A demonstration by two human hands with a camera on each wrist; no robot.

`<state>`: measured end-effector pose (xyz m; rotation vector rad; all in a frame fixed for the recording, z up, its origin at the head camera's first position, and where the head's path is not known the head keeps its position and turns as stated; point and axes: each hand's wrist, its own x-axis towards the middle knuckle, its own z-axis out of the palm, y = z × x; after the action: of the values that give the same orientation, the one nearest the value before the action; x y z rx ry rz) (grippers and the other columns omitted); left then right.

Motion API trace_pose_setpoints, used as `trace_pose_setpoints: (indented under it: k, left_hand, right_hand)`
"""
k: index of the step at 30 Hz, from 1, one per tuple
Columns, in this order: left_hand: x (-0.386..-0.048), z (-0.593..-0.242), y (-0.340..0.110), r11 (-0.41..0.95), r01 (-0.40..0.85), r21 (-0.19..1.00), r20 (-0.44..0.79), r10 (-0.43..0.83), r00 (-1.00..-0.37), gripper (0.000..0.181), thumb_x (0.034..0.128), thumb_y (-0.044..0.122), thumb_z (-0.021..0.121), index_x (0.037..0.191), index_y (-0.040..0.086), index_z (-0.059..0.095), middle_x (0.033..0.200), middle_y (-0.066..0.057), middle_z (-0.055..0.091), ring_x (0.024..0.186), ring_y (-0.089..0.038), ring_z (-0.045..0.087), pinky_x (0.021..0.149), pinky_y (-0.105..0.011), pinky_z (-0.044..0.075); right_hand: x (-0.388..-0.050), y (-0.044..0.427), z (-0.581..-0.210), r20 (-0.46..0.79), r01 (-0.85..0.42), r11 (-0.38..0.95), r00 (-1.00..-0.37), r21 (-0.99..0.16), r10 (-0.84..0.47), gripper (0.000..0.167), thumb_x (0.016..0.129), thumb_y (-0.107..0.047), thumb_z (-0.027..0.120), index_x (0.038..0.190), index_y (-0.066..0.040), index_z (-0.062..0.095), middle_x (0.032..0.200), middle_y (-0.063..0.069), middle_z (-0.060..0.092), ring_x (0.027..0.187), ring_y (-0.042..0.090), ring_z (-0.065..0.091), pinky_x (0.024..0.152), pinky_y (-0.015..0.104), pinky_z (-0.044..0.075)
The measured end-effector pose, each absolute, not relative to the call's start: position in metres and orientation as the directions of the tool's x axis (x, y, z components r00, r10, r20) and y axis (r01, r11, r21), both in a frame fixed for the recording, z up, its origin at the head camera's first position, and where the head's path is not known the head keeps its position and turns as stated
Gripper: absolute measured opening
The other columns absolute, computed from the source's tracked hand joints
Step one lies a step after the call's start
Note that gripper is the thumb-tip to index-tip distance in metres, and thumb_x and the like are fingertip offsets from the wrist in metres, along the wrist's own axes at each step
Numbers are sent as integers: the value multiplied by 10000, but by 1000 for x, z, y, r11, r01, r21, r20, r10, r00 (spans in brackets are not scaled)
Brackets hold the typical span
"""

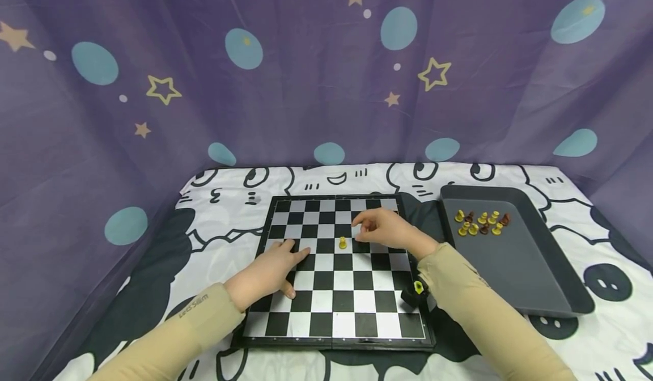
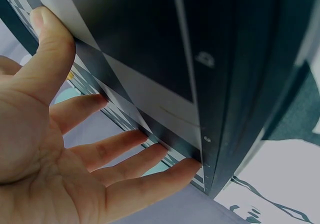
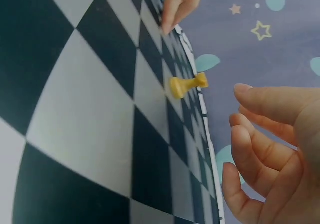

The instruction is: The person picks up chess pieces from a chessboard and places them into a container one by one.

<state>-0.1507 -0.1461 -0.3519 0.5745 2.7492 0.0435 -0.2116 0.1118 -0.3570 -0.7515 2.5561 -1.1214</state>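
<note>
A black-and-white chessboard lies flat on the cloth. One yellow chess piece stands upright near its middle; the right wrist view also has this yellow piece, its exact kind unclear. My left hand rests on the board's left side with fingers spread, and in the left wrist view its fingertips touch the squares near the edge. Just right of the yellow piece, my right hand hovers over the board. Its fingers are loosely bent, thumb and fingertips apart, with nothing between them.
To the right stands a grey tray with several yellow and brown chess pieces at its far end. A small black object with a yellow mark is by the right sleeve. Behind hangs a purple curtain.
</note>
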Motion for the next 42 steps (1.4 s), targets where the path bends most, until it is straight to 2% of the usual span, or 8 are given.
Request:
trace_pose_setpoints:
  k: [7,13,21,31,42]
  left_hand:
    - [-151,-352,-146,916,391,87,-313,397,-863,938,566,331,823,1406,108,468,1343,-259,450,1213,-441,443,1010,-512,416]
    - [-152,-354,-147,917,390,83,-314,395,-863,943,567,339,825,1409,116,464,1342,-255,448,1216,-440,440,1006,-513,419]
    - [-152,-354,-148,916,390,93,-310,398,-863,940,568,329,831,1407,111,466,1340,-250,448,1217,-433,438,999,-507,425]
    - [-149,-353,-148,913,392,115,-299,408,-863,924,569,302,838,1397,102,477,1332,-250,456,1211,-443,442,980,-512,434]
    - [-148,-351,-147,915,389,109,-298,403,-865,915,573,304,842,1392,107,484,1319,-235,466,1211,-433,445,979,-508,436]
  right_hand:
    - [-216,102,-366,-34,-377,600,-828,-705,-560,294,846,-137,698,1125,-50,663,769,-14,627,797,140,634,695,274,514]
    - [-219,94,-372,-38,-385,591,-816,-709,-576,275,837,-117,704,1097,-35,665,757,-4,642,744,112,617,664,255,502]
    - [-216,86,-372,-23,-398,570,-806,-719,-592,241,832,-75,698,1064,-15,673,701,-10,624,613,64,507,605,217,443]
    - [-216,82,-372,-20,-411,566,-797,-715,-604,186,839,-77,690,1019,-31,688,715,2,655,699,68,585,628,208,467]
    - [-215,80,-372,-15,-417,561,-793,-715,-609,134,856,-84,673,981,-46,702,733,-1,658,705,66,584,642,209,476]
